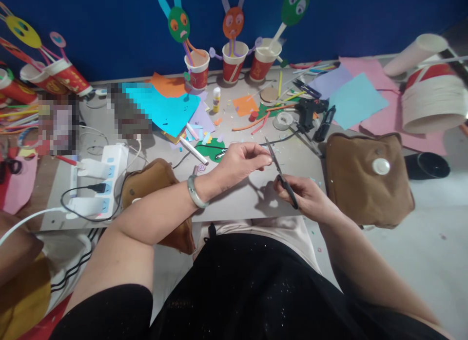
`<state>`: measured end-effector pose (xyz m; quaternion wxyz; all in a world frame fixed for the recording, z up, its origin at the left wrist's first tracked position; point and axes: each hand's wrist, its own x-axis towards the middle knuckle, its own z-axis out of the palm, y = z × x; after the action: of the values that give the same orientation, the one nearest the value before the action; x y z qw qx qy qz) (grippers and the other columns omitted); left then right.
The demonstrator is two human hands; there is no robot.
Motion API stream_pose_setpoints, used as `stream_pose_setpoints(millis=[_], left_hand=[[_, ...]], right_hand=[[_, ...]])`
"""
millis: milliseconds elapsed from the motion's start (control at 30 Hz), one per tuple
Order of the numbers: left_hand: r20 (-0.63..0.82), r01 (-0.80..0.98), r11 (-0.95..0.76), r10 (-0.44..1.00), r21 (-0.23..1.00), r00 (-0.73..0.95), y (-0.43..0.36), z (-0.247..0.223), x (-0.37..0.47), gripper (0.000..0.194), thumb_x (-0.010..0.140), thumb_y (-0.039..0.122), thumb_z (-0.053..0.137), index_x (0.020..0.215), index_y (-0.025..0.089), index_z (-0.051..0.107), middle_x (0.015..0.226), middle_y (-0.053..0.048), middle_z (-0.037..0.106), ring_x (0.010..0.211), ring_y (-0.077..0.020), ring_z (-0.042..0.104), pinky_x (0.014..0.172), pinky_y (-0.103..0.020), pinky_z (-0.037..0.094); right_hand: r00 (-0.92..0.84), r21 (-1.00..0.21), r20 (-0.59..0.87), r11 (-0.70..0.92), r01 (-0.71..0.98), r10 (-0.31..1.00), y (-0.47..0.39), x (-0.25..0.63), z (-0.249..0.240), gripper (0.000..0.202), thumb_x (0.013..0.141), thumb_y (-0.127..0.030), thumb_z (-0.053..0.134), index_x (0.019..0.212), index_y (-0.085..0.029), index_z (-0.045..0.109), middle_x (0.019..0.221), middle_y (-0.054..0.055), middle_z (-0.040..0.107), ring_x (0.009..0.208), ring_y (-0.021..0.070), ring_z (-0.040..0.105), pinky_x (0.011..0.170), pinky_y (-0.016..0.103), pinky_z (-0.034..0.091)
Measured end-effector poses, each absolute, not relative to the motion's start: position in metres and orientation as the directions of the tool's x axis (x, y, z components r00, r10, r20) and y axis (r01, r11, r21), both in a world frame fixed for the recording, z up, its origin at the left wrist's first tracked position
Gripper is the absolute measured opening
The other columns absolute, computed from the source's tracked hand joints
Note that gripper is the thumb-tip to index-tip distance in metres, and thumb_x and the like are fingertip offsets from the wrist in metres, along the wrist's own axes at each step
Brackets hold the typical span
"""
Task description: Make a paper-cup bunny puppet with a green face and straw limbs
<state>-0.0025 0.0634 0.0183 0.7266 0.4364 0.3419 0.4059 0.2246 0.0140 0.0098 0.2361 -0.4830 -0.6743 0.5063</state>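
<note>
My right hand (307, 193) grips a pair of black-handled scissors (288, 190) over the table's front edge, with the blades pointing up and away from me. Close to the blades, my left hand (243, 162) is closed in a pinch, thumb against fingers. Whatever sits in that pinch is too small or too hidden to make out. A jade-like bangle (196, 191) circles my left wrist. Beyond the left hand lie a green paper shape (211, 149) and a white marker (193, 150).
Red paper cups (234, 69) with paper-faced figures stand along the blue partition. A black glue gun (310, 114), tape roll (283, 120), glue stick (216, 100) and coloured paper (358, 101) cover the table. Brown bags (365, 179) flank me; a power strip (113, 179) is left, beside another person's arm (18, 247).
</note>
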Motion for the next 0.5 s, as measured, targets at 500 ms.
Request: stream_pose_setpoints(millis=[500], left_hand=[[-0.162,-0.291,0.307,0.887,0.906,0.432,0.0629,0.0191,-0.0009,0.041,0.066,0.045,0.102,0.074,0.017,0.073,0.071,0.003,0.070,0.067,-0.0082,0.062,0.072,-0.028,0.054]], right_hand=[[-0.354,-0.901,-0.152,0.018,0.434,0.923,0.0108,0.2242,0.0041,0.057,0.088,-0.071,0.079,0.069,-0.021,0.062,0.066,0.002,0.057,0.061,0.0136,0.047,0.057,0.029,0.038]])
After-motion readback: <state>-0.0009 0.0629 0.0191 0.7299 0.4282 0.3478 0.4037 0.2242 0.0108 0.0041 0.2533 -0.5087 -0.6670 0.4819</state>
